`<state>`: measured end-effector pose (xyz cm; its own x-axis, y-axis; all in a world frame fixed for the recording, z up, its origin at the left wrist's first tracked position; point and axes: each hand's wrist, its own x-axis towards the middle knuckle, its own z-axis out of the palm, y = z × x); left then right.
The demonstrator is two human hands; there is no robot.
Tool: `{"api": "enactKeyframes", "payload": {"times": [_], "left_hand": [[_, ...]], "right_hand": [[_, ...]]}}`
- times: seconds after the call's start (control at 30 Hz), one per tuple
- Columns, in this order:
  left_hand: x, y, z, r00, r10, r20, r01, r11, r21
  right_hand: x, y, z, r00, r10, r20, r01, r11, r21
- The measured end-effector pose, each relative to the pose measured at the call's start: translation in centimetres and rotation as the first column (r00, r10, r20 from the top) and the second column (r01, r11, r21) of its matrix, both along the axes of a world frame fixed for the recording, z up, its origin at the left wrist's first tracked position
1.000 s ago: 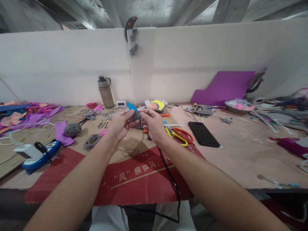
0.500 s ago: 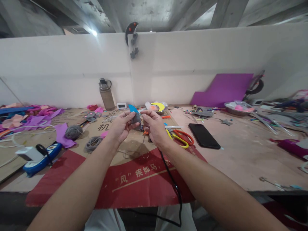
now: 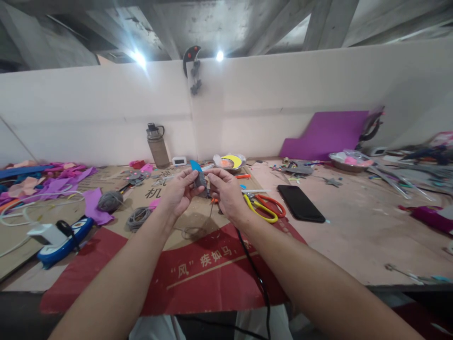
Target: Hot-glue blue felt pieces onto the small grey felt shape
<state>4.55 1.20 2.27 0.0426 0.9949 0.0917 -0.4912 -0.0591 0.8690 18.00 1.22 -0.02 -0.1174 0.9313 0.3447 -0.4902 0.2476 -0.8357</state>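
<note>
My left hand (image 3: 181,192) is closed on a small blue and grey piece, pinched between thumb and fingers. Its pointed blue tip (image 3: 195,165) sticks up; the lower part looks wrapped in grey yarn. Close beside it, my right hand (image 3: 228,192) is pinched at the piece's right edge. A thin strand of grey yarn (image 3: 211,210) hangs below the fingers and runs to loose loops on the cardboard (image 3: 148,236). The pinch point itself is mostly hidden by the fingertips. Yellow and red-handled scissors (image 3: 264,210) lie just right of my right hand.
Left lie a grey yarn ball (image 3: 109,201), a yarn coil (image 3: 138,218), felt scraps (image 3: 60,182) and a power strip (image 3: 65,243). A bottle (image 3: 157,147) and a bowl (image 3: 244,163) stand behind. A phone (image 3: 300,203) lies right. A black cable (image 3: 252,257) crosses the red cardboard.
The view has tipped slightly upward, so the table sits lower in the picture. The blue and grey piece has turned a little in my left hand; both hands keep their pinch.
</note>
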Motion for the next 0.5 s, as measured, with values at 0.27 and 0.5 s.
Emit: {"api": "enactKeyframes", "payload": {"times": [0.27,0.5], "left_hand": [[-0.16,-0.19,-0.08,1.0,0.028,0.004,-0.028,0.999,0.032],[0.02,-0.12,-0.43,0.997,0.073,-0.028,-0.071,0.995,0.066]], "right_hand": [[-0.03,-0.13,0.14,1.0,0.007,-0.029,-0.007,1.0,-0.019],[-0.11,-0.18,0.18,0.999,-0.037,0.014,0.038,0.998,-0.052]]}}
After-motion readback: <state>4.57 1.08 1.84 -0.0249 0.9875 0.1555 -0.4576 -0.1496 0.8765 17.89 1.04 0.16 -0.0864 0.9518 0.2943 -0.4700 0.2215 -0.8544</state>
